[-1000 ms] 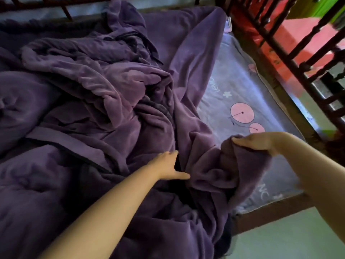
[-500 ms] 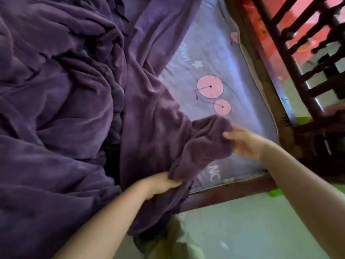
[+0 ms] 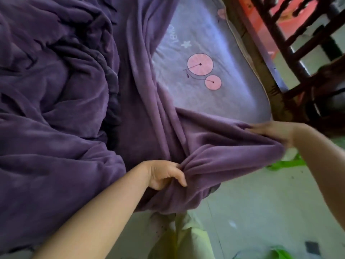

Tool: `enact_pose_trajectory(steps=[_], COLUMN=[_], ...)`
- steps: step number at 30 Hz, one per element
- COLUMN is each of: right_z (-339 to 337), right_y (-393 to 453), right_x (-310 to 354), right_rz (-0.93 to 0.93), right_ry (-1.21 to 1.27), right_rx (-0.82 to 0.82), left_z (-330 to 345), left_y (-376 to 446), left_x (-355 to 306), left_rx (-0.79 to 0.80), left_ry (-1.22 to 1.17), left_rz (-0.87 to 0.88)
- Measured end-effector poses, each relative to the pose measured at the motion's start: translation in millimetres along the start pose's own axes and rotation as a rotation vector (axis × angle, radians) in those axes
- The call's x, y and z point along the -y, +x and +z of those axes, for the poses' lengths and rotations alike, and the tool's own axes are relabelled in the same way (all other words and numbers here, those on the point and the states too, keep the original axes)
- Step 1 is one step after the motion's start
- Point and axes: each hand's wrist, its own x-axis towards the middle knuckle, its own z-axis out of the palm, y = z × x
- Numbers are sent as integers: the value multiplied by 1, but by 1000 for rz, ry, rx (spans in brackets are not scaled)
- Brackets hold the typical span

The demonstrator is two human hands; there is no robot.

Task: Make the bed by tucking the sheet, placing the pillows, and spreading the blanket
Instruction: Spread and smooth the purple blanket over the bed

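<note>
Blanket (image 3: 214, 146) edge — taut between hands

The right hand (image 3: 276, 134) is motion-blurred, its fingers (image 3: 261, 130) smeared against the blanket (image 3: 224, 152), so their grip cannot be read. The left hand's (image 3: 164, 174) fingertips vanish into a fold. Beyond both sets of fingers, the blanket runs off the left edge and covers most of the sheet (image 3: 214, 101).

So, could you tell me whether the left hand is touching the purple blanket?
Touching: the head view shows the left hand gripping a bunched fold of the purple blanket.
</note>
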Motion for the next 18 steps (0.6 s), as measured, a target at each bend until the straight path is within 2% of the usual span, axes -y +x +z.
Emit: enact_pose_trajectory(steps=[3,5,8,10,13,15,18], right_z=[-31,-49,-70,-71,-53,-38,-21], right_y=[-48,-71,-84,-83,-73,-58,-23], right_x=[-5,-22,-68,-93,-121,-130,-120], right_rz=[154,336,663,825,993,997,741], right_ry=[-318,-525,-956,-960,-789,-791,-894], right_rx=[-149,-155,-173,-132,8,-29,-146], left_z=[31,52,68,66,51,41,28], left_y=[19,29,44,52,60,62,64], left_x=[-5,-8,-7,-3,-3,-8,-22], left_rx=[95,107,-79,-271,-467,-520,-622], left_ry=[122,252,641,906,1084,1138,1177], left_rz=[-135,-233,-282,-227,-128,-125,-119])
